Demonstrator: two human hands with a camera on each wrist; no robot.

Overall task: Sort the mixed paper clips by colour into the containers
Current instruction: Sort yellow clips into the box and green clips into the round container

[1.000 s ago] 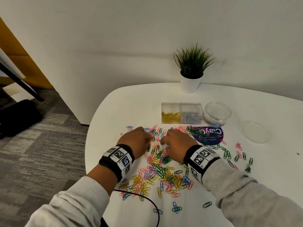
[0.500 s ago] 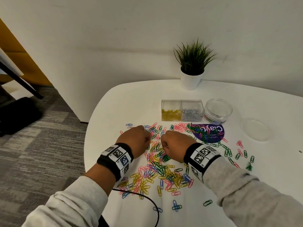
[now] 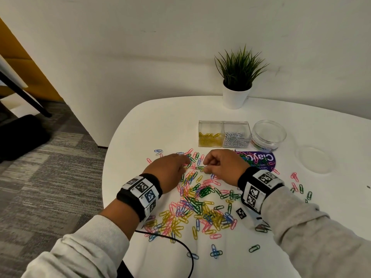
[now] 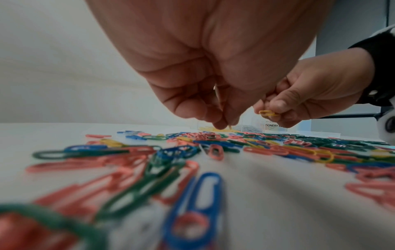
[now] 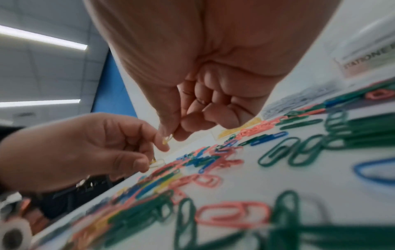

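Some yellow clips and silver clips sit in the box [image 3: 223,135]. The big pile [image 3: 200,201] mid-table still waits. Right hand [image 3: 220,165] and left hand [image 3: 166,169] each pinch a yellow clip [image 4: 267,113].

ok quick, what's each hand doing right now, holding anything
Left hand: pinching a yellow clip.
Right hand: pinching a second yellow clip.
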